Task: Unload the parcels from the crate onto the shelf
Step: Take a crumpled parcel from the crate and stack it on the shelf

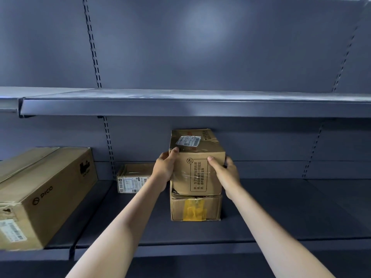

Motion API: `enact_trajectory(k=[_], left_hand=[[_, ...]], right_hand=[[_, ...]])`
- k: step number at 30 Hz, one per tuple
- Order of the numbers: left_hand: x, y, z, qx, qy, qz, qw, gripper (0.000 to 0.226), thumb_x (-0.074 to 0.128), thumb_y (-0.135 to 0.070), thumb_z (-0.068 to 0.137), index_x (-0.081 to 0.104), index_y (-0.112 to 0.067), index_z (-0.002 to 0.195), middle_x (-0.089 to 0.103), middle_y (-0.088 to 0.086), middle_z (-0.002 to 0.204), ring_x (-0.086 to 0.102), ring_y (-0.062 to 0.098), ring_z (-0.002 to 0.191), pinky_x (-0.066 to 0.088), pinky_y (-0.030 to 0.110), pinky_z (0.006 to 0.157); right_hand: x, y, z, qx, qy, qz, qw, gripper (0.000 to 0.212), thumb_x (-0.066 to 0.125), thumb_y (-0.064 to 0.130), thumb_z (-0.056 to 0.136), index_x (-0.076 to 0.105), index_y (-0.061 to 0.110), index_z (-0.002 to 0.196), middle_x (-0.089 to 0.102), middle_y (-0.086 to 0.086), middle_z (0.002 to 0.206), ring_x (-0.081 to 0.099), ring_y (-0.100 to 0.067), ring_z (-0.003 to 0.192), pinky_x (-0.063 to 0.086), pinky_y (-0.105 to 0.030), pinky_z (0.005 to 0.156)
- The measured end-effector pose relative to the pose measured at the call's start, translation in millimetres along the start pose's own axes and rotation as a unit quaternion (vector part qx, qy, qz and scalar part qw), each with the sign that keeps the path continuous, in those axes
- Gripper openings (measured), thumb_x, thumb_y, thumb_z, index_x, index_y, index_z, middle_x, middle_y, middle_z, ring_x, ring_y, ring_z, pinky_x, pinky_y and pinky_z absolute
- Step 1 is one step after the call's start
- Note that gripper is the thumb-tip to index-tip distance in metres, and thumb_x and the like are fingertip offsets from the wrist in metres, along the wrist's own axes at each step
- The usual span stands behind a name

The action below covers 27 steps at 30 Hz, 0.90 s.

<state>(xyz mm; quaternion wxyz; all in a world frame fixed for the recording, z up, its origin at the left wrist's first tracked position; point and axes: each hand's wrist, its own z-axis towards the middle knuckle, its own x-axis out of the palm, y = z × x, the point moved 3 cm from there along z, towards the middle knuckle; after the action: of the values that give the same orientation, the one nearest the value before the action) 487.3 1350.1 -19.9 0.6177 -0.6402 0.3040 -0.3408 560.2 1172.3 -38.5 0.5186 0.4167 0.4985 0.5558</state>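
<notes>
A brown cardboard parcel (197, 167) with a white label on top and printed text on its front rests on a lower, flatter parcel (195, 208) sealed with yellow tape. Both stand on the dark grey shelf (281, 217) near its middle. My left hand (164, 169) grips the upper parcel's left side, thumb at the top edge. On the parcel's right side my right hand (226, 173) holds it, thumb on the front face. The crate is out of view.
A long PICO carton (44, 193) fills the left end of the shelf. A small labelled box (134, 177) sits at the back, left of the stack. An upper shelf (200, 101) runs overhead, close above the stack. Bare shelf surface extends to the right.
</notes>
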Motion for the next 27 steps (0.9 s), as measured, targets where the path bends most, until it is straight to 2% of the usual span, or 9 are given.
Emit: enact_trajectory(k=[3,5,7,8,12,16,19,24,27], left_hand=[[-8,2,-6,0.030,-0.010,0.074,0.997,0.058,0.055,-0.059,0.082,0.052,-0.018,0.124,0.061,0.004,0.114,0.058,0.025,0.108,0.047,0.044,0.098],[-18,5,-14,0.054,-0.024,0.115,0.992,0.054,0.056,-0.057,0.083,0.055,-0.017,0.121,0.064,-0.004,0.106,0.058,0.023,0.107,0.048,0.035,0.092],[-31,10,-27,0.092,-0.029,0.179,0.979,0.019,0.060,-0.045,0.084,0.060,-0.030,0.095,0.062,-0.018,0.086,0.060,0.018,0.097,0.045,0.023,0.072],[-37,14,-36,0.109,-0.024,0.211,0.971,0.008,0.063,-0.040,0.084,0.059,-0.034,0.089,0.062,-0.019,0.084,0.061,0.016,0.094,0.042,0.020,0.068],[-61,51,-75,0.114,0.032,0.305,0.945,0.041,0.068,-0.030,0.081,0.055,-0.021,0.120,0.065,-0.002,0.101,0.061,0.012,0.094,0.043,0.016,0.071],[-94,89,-115,0.117,0.046,0.316,0.940,0.039,0.067,-0.014,0.080,0.058,-0.015,0.118,0.065,-0.003,0.097,0.063,0.017,0.099,0.048,0.025,0.083],[-123,110,-137,0.111,0.048,0.319,0.940,0.035,0.067,-0.011,0.080,0.058,-0.022,0.112,0.064,-0.009,0.094,0.062,0.013,0.098,0.046,0.020,0.082],[-188,143,-167,0.060,0.055,0.333,0.940,0.045,0.067,-0.016,0.082,0.053,-0.015,0.125,0.063,0.005,0.107,0.060,0.018,0.105,0.045,0.027,0.088],[-238,157,-181,0.035,0.062,0.330,0.941,0.049,0.066,-0.016,0.083,0.050,-0.016,0.129,0.062,0.011,0.117,0.058,0.022,0.108,0.045,0.029,0.090]], right_hand=[[0,1,-4,0.005,0.011,-0.003,1.000,0.059,0.068,0.045,0.079,0.048,0.022,0.129,0.060,0.002,0.121,0.057,-0.017,0.103,0.047,-0.033,0.086],[-4,-2,-10,0.001,0.000,-0.018,1.000,0.066,0.068,0.043,0.079,0.043,0.020,0.134,0.055,-0.002,0.131,0.054,-0.020,0.110,0.045,-0.034,0.089],[-10,-10,-21,-0.006,-0.019,-0.064,0.998,0.077,0.070,0.043,0.078,0.034,0.017,0.141,0.045,-0.007,0.142,0.045,-0.026,0.126,0.040,-0.040,0.100],[-13,-16,-30,-0.017,-0.029,-0.082,0.996,0.079,0.071,0.042,0.077,0.032,0.016,0.142,0.041,-0.009,0.144,0.041,-0.028,0.130,0.038,-0.042,0.104],[-18,-44,-80,-0.069,-0.064,-0.093,0.991,0.070,0.075,0.029,0.076,0.041,0.014,0.136,0.045,-0.010,0.138,0.044,-0.025,0.124,0.039,-0.044,0.104],[-13,-63,-127,-0.066,-0.045,-0.111,0.991,0.063,0.075,0.024,0.076,0.045,0.014,0.131,0.049,-0.007,0.133,0.049,-0.021,0.118,0.042,-0.042,0.102],[-3,-74,-159,-0.057,-0.033,-0.113,0.991,0.062,0.075,0.022,0.076,0.045,0.016,0.130,0.050,-0.005,0.130,0.049,-0.019,0.116,0.041,-0.038,0.102],[28,-96,-213,-0.006,-0.006,-0.133,0.991,0.061,0.073,0.024,0.078,0.044,0.018,0.131,0.048,-0.004,0.132,0.046,-0.018,0.120,0.038,-0.029,0.097],[56,-106,-250,0.013,-0.009,-0.152,0.988,0.059,0.073,0.025,0.078,0.045,0.018,0.130,0.049,-0.004,0.133,0.046,-0.019,0.120,0.038,-0.029,0.097]])
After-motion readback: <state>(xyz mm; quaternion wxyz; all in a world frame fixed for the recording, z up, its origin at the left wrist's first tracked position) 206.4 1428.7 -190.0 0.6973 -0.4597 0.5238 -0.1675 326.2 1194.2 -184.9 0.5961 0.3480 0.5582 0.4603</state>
